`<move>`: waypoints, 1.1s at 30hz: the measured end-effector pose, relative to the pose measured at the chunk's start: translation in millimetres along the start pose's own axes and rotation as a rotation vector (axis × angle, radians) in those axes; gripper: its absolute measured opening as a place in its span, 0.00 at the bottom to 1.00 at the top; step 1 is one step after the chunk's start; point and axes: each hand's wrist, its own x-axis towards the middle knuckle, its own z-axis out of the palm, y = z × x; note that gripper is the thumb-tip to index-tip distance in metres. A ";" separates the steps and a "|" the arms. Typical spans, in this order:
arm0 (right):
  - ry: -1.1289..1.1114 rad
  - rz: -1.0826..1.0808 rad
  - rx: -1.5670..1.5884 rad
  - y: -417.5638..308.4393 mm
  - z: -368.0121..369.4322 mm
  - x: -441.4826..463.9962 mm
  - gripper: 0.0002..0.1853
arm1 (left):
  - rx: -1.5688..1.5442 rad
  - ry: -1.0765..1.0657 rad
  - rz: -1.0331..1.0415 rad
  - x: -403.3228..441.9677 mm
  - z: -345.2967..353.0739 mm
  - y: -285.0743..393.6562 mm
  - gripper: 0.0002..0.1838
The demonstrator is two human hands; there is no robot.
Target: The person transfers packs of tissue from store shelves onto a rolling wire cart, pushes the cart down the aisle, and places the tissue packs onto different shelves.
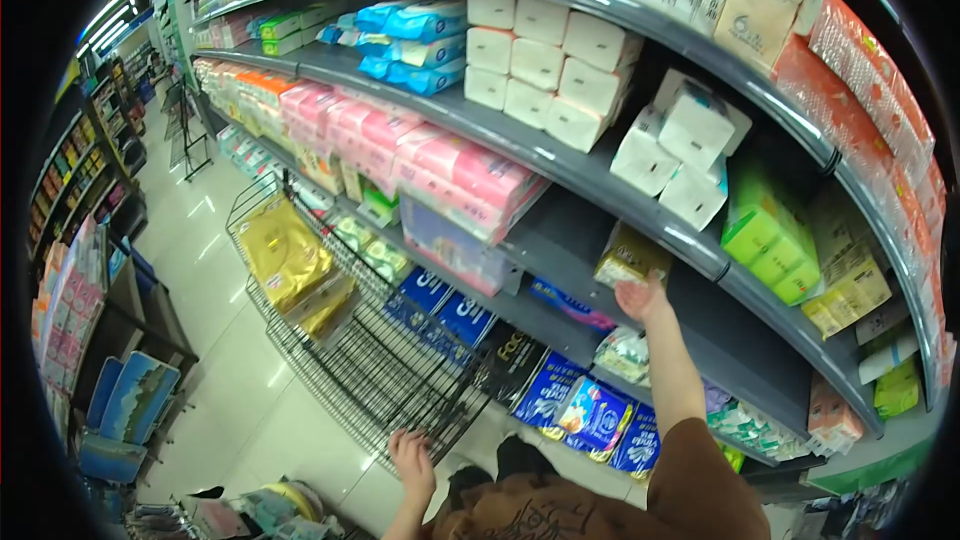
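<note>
Gold tissue pack (625,258): sits on the middle shelf (735,325), close to its front lip, apparently for easy reach from the aisle.
Right hand (638,298): meets the pack's near side, palm turned upward, a pose that would suit steadying or supporting it from the front; fingers partly extended, though whether they grip cannot be told.
Left hand (411,460): lies at the cart's near end, fingers slightly apart and bent, likely to keep the cart close; a firm hold on the wire cannot be confirmed.
Shopping cart (400,385): wire mesh, standing alongside the display, which puts it within the person's reach.
Gold packages (285,255): lie together at the cart's far end, with bare mesh between them and the left hand.
White tissue packs (535,65): stacked in three rows, ends outward, a compact block that appears to save shelf width.
Pink packs (460,170): lined along the shelf, left of the gold tissue pack.
Surface: dark grey shelving, smooth and glossy at its edges, bowed by the wide lens.
Room: a store aisle with pale, shiny floor tiles (190,240), ceiling lights (108,20) and a facing display rack (150,310).
</note>
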 end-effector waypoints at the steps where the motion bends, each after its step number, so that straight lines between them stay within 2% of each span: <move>1: -0.005 -0.054 -0.021 -0.5 1.4 3.6 0.32 | 0.005 -0.003 -0.005 4.8 -1.2 4.1 0.06; 4: -0.074 -0.380 -0.476 -1.4 -3.4 2.0 0.28 | 0.008 -0.016 0.003 1.6 1.7 7.2 0.06; 5: -0.023 -0.556 -0.628 5.5 3.5 -15.6 0.26 | 0.019 -0.002 0.003 1.3 0.2 3.7 0.06; 6: 0.026 -0.614 -0.716 12.6 33.5 -73.4 0.27 | 0.026 -0.002 0.006 2.1 -0.9 4.1 0.05; 7: -0.023 -0.656 -0.732 21.7 41.8 -103.0 0.28 | 0.006 -0.015 0.000 -0.3 0.1 -3.7 0.04; 8: -0.054 -0.598 -0.772 32.1 43.6 -132.7 0.28 | 0.003 -0.008 0.006 1.2 -2.7 -3.2 0.05; 12: -0.215 -0.691 -0.657 95.9 33.5 -240.5 0.27 | 0.014 0.010 0.031 1.6 -12.5 -2.5 0.05; 14: -0.302 -0.663 -0.631 115.5 35.8 -290.1 0.27 | 0.002 0.028 0.038 1.7 -12.0 -0.3 0.05; 16: -0.622 -0.660 -0.636 137.2 29.5 -293.4 0.26 | 0.000 0.048 0.033 -2.2 -12.9 1.5 0.05; 17: -0.533 -0.656 -0.567 162.6 23.6 -268.3 0.25 | 0.001 0.050 0.038 -2.5 -12.5 -0.9 0.05; 18: -0.623 -0.572 -0.582 187.2 39.7 -274.4 0.23 | 0.003 0.055 0.046 -1.9 -13.0 -2.1 0.05; 20: -0.747 -0.410 -0.704 234.9 49.7 -229.7 0.21 | -0.003 0.034 0.034 -3.5 -15.9 -2.2 0.05; 21: -0.704 -0.284 -0.685 268.4 75.5 -234.6 0.24 | -0.009 0.022 0.026 -5.5 -15.0 -4.9 0.05; 22: -0.750 -0.116 -0.802 291.1 93.0 -230.0 0.24 | -0.012 0.011 0.019 -7.3 -15.3 -6.7 0.05; 24: -0.772 -0.068 -1.205 339.2 104.9 -189.0 0.27 | 0.060 0.027 0.013 -10.7 -17.9 -3.9 0.10; 26: -0.702 0.092 -1.128 341.6 138.1 -229.4 0.29 | 0.089 0.048 0.053 -11.5 -19.8 -8.5 0.12; 28: -0.744 0.262 -1.112 332.9 152.2 -237.6 0.30 | 0.108 0.051 0.033 -12.9 -20.5 -10.3 0.12; 33: -0.779 0.241 -1.101 357.2 140.9 -206.5 0.19 | 0.110 0.040 0.034 -14.5 -22.0 -6.5 0.10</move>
